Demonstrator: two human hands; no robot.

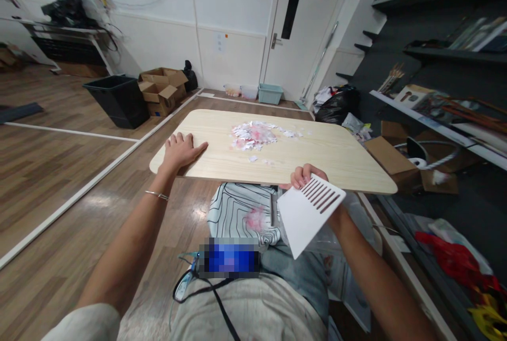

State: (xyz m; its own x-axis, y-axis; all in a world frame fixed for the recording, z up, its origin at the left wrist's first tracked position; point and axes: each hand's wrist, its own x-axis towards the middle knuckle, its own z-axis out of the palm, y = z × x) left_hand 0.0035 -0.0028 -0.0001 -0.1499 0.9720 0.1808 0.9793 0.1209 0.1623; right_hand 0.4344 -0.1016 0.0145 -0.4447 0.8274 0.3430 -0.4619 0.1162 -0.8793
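My left hand [182, 152] lies on the left end of a pale wooden tabletop [317, 153], palm down with the thumb apart from the fingers. By the near edge, right of the middle, my right hand [307, 173] is closed on a flat white slotted scraper [307, 219]. The scraper is tilted, its row of slots near my fingers and its plain side pointing down towards me. A heap of torn white and pink paper scraps [253, 135] lies at the middle of the tabletop, with loose bits trailing to its right and front.
Below the near edge is a white cloth with black lines [233, 209]. A black bin [116, 101] and cardboard boxes [162, 90] stand on the floor at the left. Beyond the table sits a teal basket [270, 94]. Dark shelves [428, 61] line the right side.
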